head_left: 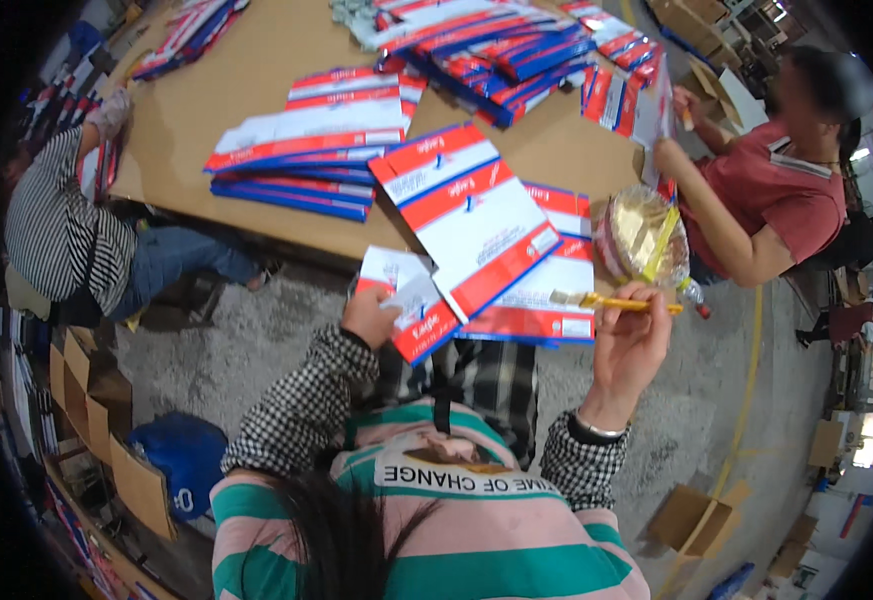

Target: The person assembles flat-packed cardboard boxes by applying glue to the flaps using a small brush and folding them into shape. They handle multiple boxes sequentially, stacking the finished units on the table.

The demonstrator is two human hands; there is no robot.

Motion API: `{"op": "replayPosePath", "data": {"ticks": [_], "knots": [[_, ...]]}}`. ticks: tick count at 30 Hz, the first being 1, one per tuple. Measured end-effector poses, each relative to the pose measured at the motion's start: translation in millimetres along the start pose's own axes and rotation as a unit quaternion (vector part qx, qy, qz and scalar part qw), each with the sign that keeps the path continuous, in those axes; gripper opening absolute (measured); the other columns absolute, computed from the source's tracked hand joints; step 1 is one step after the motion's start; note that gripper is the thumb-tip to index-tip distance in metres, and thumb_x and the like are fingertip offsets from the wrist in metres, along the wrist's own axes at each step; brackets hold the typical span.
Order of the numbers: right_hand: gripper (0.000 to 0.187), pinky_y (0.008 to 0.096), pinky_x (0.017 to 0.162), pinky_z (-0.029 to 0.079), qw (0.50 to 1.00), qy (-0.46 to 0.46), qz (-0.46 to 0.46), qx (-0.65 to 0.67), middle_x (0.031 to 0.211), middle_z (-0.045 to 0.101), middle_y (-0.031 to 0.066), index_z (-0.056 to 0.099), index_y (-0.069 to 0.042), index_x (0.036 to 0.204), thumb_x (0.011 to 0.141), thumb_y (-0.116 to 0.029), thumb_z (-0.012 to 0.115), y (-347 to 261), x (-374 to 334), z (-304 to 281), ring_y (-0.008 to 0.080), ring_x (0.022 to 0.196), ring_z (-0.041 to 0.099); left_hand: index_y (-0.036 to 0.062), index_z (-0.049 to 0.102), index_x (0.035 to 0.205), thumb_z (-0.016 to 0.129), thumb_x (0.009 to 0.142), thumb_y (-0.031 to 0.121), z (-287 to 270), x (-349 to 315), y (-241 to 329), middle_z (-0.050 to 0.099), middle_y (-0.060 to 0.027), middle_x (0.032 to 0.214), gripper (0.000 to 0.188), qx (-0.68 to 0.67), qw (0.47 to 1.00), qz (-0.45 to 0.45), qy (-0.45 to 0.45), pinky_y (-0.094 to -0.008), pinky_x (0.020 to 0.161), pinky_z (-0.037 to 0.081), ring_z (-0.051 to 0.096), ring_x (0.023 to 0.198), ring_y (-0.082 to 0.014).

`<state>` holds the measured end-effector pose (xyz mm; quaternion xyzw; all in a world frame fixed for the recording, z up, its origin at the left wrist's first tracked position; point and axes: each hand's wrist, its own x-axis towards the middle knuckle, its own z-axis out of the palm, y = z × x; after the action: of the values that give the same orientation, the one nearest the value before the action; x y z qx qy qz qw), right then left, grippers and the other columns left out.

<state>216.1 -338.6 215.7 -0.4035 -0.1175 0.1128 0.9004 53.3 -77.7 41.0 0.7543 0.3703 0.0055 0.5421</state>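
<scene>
My left hand is closed on the near left edge of a flat printed carton in red, white and blue, by a small white flap. This carton lies slanted over other flat cartons at the table's near edge. In my right hand is a paintbrush with a yellow handle, pinched between thumb and fingers. Its pale bristles point left, above the near cartons. Just beyond that hand stands a round tub lined with clear plastic, holding a pale yellowish substance, a yellow strip across its top.
Piles of flat cartons cover parts of the brown table. At the right, a co-worker in a red top handles a carton; another person in stripes sits at the left. Cardboard boxes and a blue bag are on the floor.
</scene>
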Motion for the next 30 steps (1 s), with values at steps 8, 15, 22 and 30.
{"op": "replayPosePath", "data": {"ticks": [8,15,22,30], "knots": [[0.026,0.0310,0.057,0.048,1.000,0.027,-0.006,0.009,0.084,0.055,0.0137,0.051,-0.002,0.087,0.097,-0.024,0.042,-4,6,3,0.0174,0.061,0.054,-0.0043,0.054,0.098,0.055,0.089,0.023,-32,-18,28,0.063,-0.0149,0.086,0.029,-0.175,0.971,-0.065,-0.148,-0.0302,0.057,0.056,0.067,0.068,-0.0209],[0.027,0.0334,0.059,0.049,1.000,0.009,0.000,0.017,0.086,0.055,0.0147,0.051,-0.001,0.087,0.097,-0.024,0.041,-2,10,0,0.0187,0.061,0.054,-0.0011,0.055,0.111,0.046,0.091,0.048,-44,-32,50,0.061,-0.0118,0.095,0.053,-0.253,0.951,-0.146,-0.105,-0.0335,0.060,0.055,0.066,0.078,-0.0236],[0.028,0.0326,0.058,0.047,0.999,-0.019,0.039,0.004,0.086,0.055,0.0144,0.052,-0.001,0.089,0.097,-0.025,0.041,15,5,-2,0.0186,0.064,0.055,0.0031,0.064,0.100,0.054,0.090,0.044,-39,-33,32,0.066,-0.0072,0.088,0.043,-0.225,0.963,-0.094,-0.110,-0.0279,0.064,0.051,0.063,0.071,-0.0154],[0.028,0.0299,0.063,0.043,0.994,-0.035,0.108,-0.008,0.088,0.056,0.0105,0.055,-0.002,0.089,0.097,-0.026,0.042,30,-1,0,0.0152,0.067,0.051,0.0003,0.064,0.078,0.050,0.091,0.046,-47,-28,23,0.065,-0.0110,0.082,0.050,-0.280,0.933,-0.183,-0.132,-0.0307,0.070,0.050,0.062,0.078,-0.0184]]}}
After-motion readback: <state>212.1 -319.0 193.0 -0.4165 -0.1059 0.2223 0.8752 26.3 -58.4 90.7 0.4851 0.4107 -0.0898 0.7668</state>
